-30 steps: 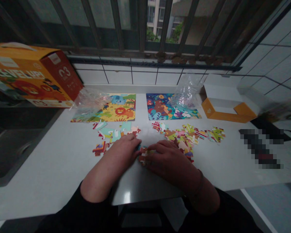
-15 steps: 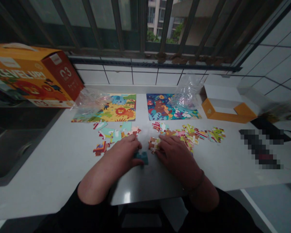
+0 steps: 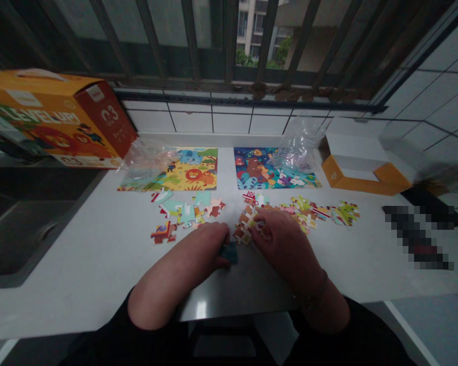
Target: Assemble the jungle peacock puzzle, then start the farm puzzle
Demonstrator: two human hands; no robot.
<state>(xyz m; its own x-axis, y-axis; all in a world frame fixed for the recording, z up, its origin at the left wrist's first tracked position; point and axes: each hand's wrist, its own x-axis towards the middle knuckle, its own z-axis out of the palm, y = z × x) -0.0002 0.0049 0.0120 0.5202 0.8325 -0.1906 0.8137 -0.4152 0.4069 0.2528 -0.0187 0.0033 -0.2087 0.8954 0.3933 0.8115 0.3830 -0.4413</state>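
Low at the centre of the counter, my left hand (image 3: 209, 244) curls its fingers and thumb around a dark teal jigsaw puzzle piece (image 3: 231, 252). Just right of it, my right hand (image 3: 278, 234) pinches a brown-and-cream puzzle piece (image 3: 249, 222) among other brown pieces; its fingers partly cover them. Beyond my left hand lie loose pale green pieces (image 3: 187, 214), a pink-brown piece (image 3: 215, 208) and a red-and-purple piece (image 3: 163, 232). Yellow-green pieces (image 3: 345, 212) spread out past my right hand, near a red barn piece (image 3: 250, 197).
Behind the pieces lie a lion picture sheet (image 3: 202, 170) and a blue night-forest sheet (image 3: 252, 170), each partly under clear plastic (image 3: 295, 150). An orange puzzle box (image 3: 57, 122) stands left by the sink (image 3: 41, 223). An opened orange-white box (image 3: 359, 178) sits at right.
My right fingers have shifted slightly, uncovering more brown pieces. My left hand has drawn a little nearer to me with the teal piece. The whole view has shifted slightly.
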